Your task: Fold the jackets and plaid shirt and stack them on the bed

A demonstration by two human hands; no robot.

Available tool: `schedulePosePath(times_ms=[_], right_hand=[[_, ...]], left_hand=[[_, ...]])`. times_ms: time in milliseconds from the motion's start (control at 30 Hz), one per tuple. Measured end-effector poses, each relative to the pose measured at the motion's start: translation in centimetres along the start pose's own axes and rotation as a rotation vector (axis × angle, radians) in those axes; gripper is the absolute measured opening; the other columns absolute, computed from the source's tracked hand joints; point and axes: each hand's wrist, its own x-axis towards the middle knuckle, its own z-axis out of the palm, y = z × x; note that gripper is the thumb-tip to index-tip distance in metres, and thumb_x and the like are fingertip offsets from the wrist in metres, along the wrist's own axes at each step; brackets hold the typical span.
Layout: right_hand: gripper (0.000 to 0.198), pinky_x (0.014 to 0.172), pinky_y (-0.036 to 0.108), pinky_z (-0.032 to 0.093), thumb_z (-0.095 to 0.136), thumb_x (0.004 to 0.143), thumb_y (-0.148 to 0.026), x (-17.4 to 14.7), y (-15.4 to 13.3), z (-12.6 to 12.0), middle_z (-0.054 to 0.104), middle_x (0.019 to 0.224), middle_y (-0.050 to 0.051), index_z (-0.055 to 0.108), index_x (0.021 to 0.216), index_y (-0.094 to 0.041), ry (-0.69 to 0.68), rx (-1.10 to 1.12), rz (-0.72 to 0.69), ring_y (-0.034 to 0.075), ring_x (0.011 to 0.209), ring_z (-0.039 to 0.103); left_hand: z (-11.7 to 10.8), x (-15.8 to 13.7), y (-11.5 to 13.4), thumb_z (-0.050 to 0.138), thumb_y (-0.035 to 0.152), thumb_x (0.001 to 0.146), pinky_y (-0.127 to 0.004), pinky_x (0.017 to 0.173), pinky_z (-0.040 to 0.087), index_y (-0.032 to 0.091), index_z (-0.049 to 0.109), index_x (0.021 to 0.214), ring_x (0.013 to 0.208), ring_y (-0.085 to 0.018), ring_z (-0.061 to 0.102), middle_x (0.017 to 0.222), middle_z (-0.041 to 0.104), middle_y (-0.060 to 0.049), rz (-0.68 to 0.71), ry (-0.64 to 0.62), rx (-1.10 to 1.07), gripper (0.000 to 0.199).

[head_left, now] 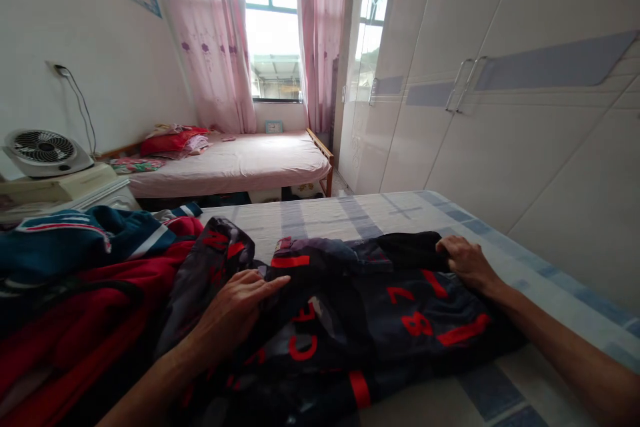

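A dark jacket (350, 307) with red letters, numbers and stripes lies spread on the bed in front of me. My left hand (243, 297) rests on its left part, index finger stretched out to the right over the fabric. At the jacket's upper right corner, my right hand (463, 259) has its fingers closed on the black edge. A dark sleeve-like part with red marks (217, 250) stands up left of my left hand. Along the jacket's upper edge a bluish-purple fabric strip (325, 250) shows.
Red clothing (100, 320) and a teal garment with white stripes (90, 233) are heaped at the left. The bed (400, 207) has a blue-and-white checked sheet. Behind stand a second bed (250, 157), a fan (45, 150) and a white wardrobe (475, 153) at the right.
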Motion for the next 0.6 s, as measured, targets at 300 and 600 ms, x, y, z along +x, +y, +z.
schedulePosePath(times_ms=[300,600], right_hand=[[0.036,0.092,0.032,0.041,0.039,0.077,-0.014,5.7,-7.6,-6.2,0.065,0.11,0.009,0.066,0.1,-0.017,0.037,0.287,-0.002,0.021,0.103,0.058],[0.044,0.055,0.029,0.049,0.057,0.075,-0.057,13.3,-23.2,-3.2,0.064,0.06,0.006,0.065,0.068,-0.014,-0.673,0.708,-0.217,0.016,0.055,0.059]], left_hand=[[1.6,-1.1,2.2,0.047,0.018,0.085,-0.035,0.083,0.052,0.024,0.057,0.125,0.089,-0.02,0.062,0.095,0.069,-0.004,-0.08,0.103,0.042,0.041],[2.4,-1.9,2.8,0.04,0.01,0.089,-0.029,0.068,0.051,0.02,0.056,0.123,0.074,-0.016,0.056,0.082,0.064,-0.005,0.148,0.232,-0.021,0.038]])
